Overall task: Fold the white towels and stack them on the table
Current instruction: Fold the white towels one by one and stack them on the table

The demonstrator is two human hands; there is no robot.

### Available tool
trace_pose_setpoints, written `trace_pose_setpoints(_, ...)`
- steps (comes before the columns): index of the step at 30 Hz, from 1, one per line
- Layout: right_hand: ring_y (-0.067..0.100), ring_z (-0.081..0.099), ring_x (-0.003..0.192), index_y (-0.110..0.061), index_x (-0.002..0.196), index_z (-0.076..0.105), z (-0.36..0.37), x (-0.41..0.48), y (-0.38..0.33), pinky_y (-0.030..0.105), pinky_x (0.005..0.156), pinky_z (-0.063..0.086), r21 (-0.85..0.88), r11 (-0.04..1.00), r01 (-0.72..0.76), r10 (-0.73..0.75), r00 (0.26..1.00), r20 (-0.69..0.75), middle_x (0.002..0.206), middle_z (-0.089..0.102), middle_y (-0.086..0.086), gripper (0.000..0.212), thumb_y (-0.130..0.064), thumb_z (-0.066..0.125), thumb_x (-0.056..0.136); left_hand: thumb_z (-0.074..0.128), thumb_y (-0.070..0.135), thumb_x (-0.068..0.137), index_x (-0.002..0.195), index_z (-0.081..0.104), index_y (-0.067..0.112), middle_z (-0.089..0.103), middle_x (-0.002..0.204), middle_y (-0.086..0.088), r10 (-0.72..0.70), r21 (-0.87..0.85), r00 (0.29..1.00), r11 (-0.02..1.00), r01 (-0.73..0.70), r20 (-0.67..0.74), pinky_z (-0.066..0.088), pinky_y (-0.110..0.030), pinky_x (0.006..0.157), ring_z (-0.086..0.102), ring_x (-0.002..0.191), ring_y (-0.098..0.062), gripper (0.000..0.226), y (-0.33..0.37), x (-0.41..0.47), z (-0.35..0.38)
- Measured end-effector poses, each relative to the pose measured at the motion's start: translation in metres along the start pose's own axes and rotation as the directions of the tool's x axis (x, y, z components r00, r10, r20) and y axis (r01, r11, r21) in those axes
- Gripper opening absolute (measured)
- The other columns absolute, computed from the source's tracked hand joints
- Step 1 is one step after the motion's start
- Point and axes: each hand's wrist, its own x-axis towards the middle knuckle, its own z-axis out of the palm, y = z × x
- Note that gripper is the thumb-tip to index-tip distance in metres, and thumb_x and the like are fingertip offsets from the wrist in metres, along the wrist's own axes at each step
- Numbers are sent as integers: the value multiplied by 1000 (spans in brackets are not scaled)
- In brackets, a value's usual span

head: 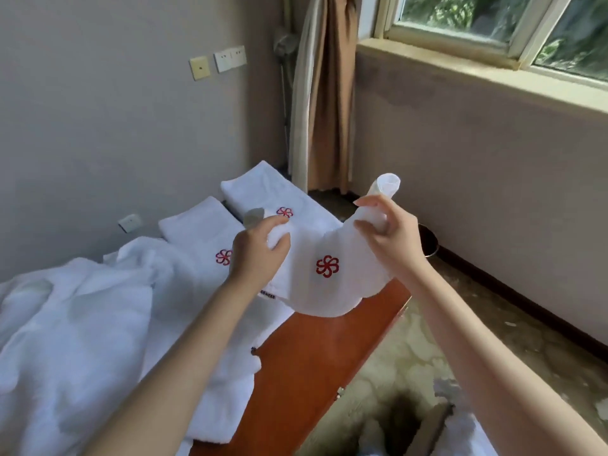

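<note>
1. pile point(82, 324): unfolded white towels heaped on the table's left part, under the L forearm. Prob. the stock left to fold, kept within reach.
2. near fold point(197, 228), far fold point(263, 189): two folded towels w/ red logos up, side by side at the table's far end, a dark gap btwn them. Layer count: cannot tell. Prob. the finished lot, parked away from the work zone.
3. L hand point(260, 255): fingers and thumb curled round the towel's left end.
4. towel point(329, 284): folded strip held in the air, logo twd the camera. It sags in a U btwn both hands, above the table's far-right part and apart from it. Gripped at the ends, prob. so the layers stay together.
5. R hand point(383, 228): pinches the right end, higher than the L hand; the towel tip sticks up past the fingers.
6. table point(312, 373): bare red-brown strip below the towel, a likely landing spot.
7. bin point(431, 245): on the floor beyond the R hand, partly hidden.
</note>
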Motion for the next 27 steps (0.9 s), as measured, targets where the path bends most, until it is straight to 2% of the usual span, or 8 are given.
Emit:
trace_pose_setpoints(4, 9, 61, 92, -21, 106, 65, 7, 57, 12, 25, 81, 48, 69, 992, 108, -117, 983, 145, 98, 63, -18, 26, -9, 67, 83, 66, 14, 83, 108, 71, 20, 71, 93, -7, -119, 56, 983, 990, 128, -141, 44, -25, 71, 62, 82, -29, 27, 9, 35, 1)
trace_pose_setpoints(7, 7, 59, 92, -27, 104, 63, 18, 92, 14, 19, 76, 44, 151, 985, 80, -108, 976, 191, 97, 62, -25, 27, -10, 65, 84, 65, 15, 83, 109, 70, 22, 71, 93, -6, -192, 59, 953, 976, 211, -234, 41, -22, 72, 62, 83, -27, 28, 4, 53, -3)
trace_pose_setpoints(10, 3, 58, 93, -28, 104, 62, 37, 119, 16, 20, 78, 46, 184, 981, 66, -111, 964, 242, 97, 60, -27, 24, -13, 64, 86, 64, 16, 84, 110, 69, 23, 70, 90, -7, -233, 81, 924, 960, 269, -303, 35, -20, 67, 61, 82, -27, 28, -13, 70, -8)
trace_pose_setpoints(16, -5, 54, 78, -33, 95, 61, 82, 139, 21, 11, 64, 41, 173, 978, -113, 44, 930, 364, 88, 59, -32, 25, -10, 59, 84, 56, 18, 89, 117, 65, 23, 67, 87, -15, -269, 245, 928, 911, 332, -257, 42, -30, 70, 55, 76, -32, 30, -59, 133, -37)
trace_pose_setpoints(18, 3, 54, 79, -29, 96, 60, 98, 135, 22, 20, 67, 45, 166, 965, -205, 111, 887, 447, 90, 57, -26, 23, -10, 59, 84, 53, 17, 91, 119, 63, 22, 67, 95, -16, -278, 314, 940, 890, 330, -198, 43, -31, 71, 54, 78, -31, 30, -72, 157, -47)
trace_pose_setpoints(22, 21, 57, 85, -21, 95, 58, 129, 104, 20, 45, 72, 55, 147, 933, -328, 187, 790, 583, 97, 54, -9, 20, -5, 61, 82, 47, 15, 94, 122, 62, 27, 61, 123, -13, -288, 420, 952, 855, 305, -103, 46, -33, 85, 57, 103, -35, 34, -87, 195, -56)
trace_pose_setpoints(25, 23, 62, 77, -14, 96, 57, 144, 67, 18, 39, 58, 59, 146, 924, -354, 188, 752, 632, 102, 54, 7, 19, -5, 67, 82, 47, 16, 94, 120, 63, 27, 60, 115, -16, -265, 442, 960, 854, 275, -86, 44, -31, 82, 57, 101, -35, 32, -91, 207, -61)
trace_pose_setpoints(27, 22, 63, 75, -15, 97, 57, 148, 52, 20, 41, 60, 58, 122, 948, -295, 154, 756, 636, 100, 55, 4, 21, -7, 68, 81, 47, 15, 94, 119, 64, 27, 60, 112, -17, -243, 426, 966, 867, 257, -88, 43, -30, 80, 57, 99, -35, 32, -93, 210, -64)
